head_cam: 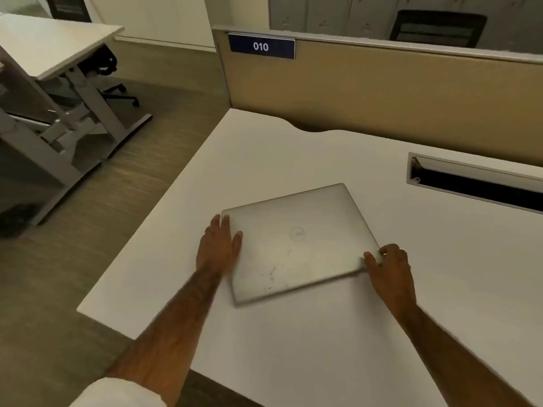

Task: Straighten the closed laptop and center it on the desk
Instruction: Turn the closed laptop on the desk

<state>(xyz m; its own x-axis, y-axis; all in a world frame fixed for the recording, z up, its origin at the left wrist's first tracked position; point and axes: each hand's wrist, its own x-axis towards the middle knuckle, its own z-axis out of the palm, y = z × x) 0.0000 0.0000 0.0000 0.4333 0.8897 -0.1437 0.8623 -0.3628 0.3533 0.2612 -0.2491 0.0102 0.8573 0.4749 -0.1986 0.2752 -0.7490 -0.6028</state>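
A closed silver laptop (299, 242) lies flat on the white desk (323, 333), turned at an angle to the desk's edges and sitting toward the desk's left part. My left hand (219, 246) rests against the laptop's left edge, fingers stretched along it and thumb on the lid. My right hand (389, 267) grips the laptop's near right corner, thumb on top and fingers curled around the edge.
A tan partition (382, 95) with a blue "010" sign (261, 47) stands behind the desk. A dark cable slot (476, 185) is cut into the desk at the right. Another desk (53, 45) and a chair base stand on the floor at the left.
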